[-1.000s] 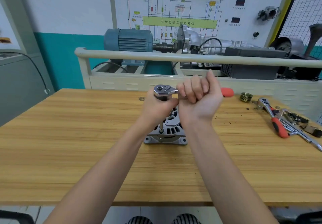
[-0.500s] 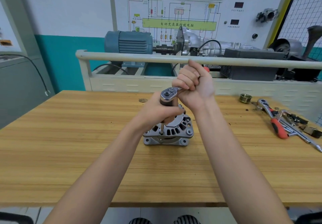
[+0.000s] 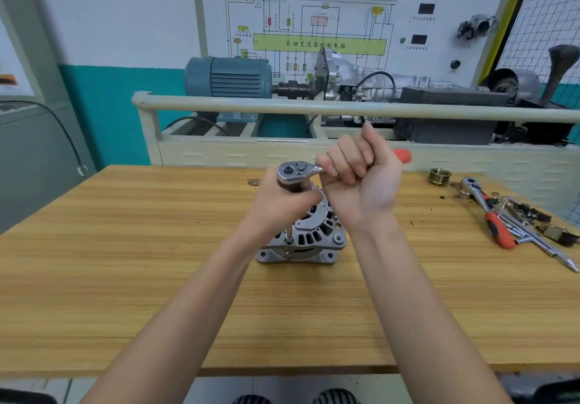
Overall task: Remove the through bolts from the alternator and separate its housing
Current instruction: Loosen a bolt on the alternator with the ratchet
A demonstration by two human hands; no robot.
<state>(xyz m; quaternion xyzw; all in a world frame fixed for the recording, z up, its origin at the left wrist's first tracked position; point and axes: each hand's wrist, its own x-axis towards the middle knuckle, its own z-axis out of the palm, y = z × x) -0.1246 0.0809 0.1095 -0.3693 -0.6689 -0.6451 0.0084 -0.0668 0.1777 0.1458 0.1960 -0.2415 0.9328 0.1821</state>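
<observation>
1. While you work the ratchet (image 3: 300,172) over the alternator (image 3: 306,240), your right hand (image 3: 361,180) has its fingers curled tight round the handle; only the red end of that handle shows past your knuckles, toward the right.
2. Your left hand (image 3: 282,206) has its grip wrapped round the socket extension (image 3: 288,236) just under the ratchet head, steadying it. Its fingers are mostly hidden behind the hand itself, so how far they close cannot be told exactly.
3. The alternator stands on the worktop (image 3: 157,293) near the middle, end face up, directly below both hands and between your forearms. Its two housing halves look joined, so the separation is not yet done.
4. The relation that counts: the extension runs nearly upright from the ratchet head down to a through bolt on the near-left rim of the housing. The handle lies roughly level, pointing right and a little away from you. So the bolt sits straight below your left grip, while your right hand is out along the lever.
5. Judging from this, the next swing should stay flat and turn about that upright axis; if the handle dips, the socket could cock off the bolt head.
6. A second ratchet (image 3: 485,212) and loose tools lie well apart on the right, with a small pulley (image 3: 439,176) beyond them.
</observation>
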